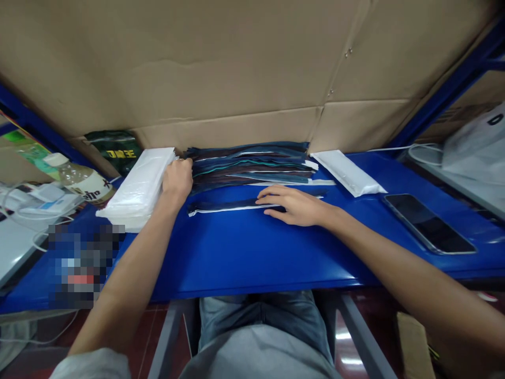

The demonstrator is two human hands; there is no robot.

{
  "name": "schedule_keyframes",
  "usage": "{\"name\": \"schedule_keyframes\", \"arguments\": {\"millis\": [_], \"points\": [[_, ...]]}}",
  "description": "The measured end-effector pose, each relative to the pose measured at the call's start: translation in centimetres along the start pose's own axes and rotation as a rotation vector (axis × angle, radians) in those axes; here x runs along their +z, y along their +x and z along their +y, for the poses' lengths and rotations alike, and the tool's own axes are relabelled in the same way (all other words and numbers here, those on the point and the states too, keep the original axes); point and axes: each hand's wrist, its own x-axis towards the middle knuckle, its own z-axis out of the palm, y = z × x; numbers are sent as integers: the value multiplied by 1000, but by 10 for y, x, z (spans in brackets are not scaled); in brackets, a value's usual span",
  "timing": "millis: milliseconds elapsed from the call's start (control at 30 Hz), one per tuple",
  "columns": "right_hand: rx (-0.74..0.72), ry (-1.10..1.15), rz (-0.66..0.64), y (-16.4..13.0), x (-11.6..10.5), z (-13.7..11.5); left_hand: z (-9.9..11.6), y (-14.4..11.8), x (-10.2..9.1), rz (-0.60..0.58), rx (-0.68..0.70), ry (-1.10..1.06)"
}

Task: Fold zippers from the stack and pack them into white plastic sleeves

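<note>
Blue table [244,258] front lies bare; hands rest by the zipper stack [252,164].

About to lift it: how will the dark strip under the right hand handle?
The dark strip lies long, thin and flat, so probably floppy and light. It may slide easily on the glossy blue table. The right hand rests flat on it.

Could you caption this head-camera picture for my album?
Left hand at a stack of clear bags, right hand flat on a dark zipper, blue table.
</note>
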Motion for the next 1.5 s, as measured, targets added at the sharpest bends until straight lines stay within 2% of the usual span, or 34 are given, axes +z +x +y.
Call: {"name": "schedule_keyframes", "arguments": {"millis": [200, 333, 433, 567, 667, 767, 867, 1067, 1267, 1367, 1500], "points": [[4, 9, 22, 0, -2, 1, 2, -3, -2, 119, 47, -19], [-4, -8, 53, 2, -5, -1, 9, -14, -15, 248, 79, -85], [0, -4, 100, 4, -6, -5, 22, -27, -27, 313, 119, -224], [44, 67, 196, 9, -6, -17, 57, -51, -31, 225, 201, -567], [145, 154, 313, 14, -3, -27, 87, -73, -26, 150, 337, -809], [288, 248, 404, 17, 0, -34, 108, -90, -22, 112, 451, -893], [370, 325, 430, 18, 2, -37, 116, -99, -20, 75, 485, -933], [367, 283, 430, 17, 0, -40, 116, -100, -16, 8, 478, -1062], [227, -125, 299, 19, -9, -35, 109, -94, -22, 49, 487, -874], [293, -326, 284, 12, -24, -14, 89, -78, -23, 106, 411, -735], [438, -471, 314, -18, -49, 32, 41, -50, -23, 133, 224, -480]]}}
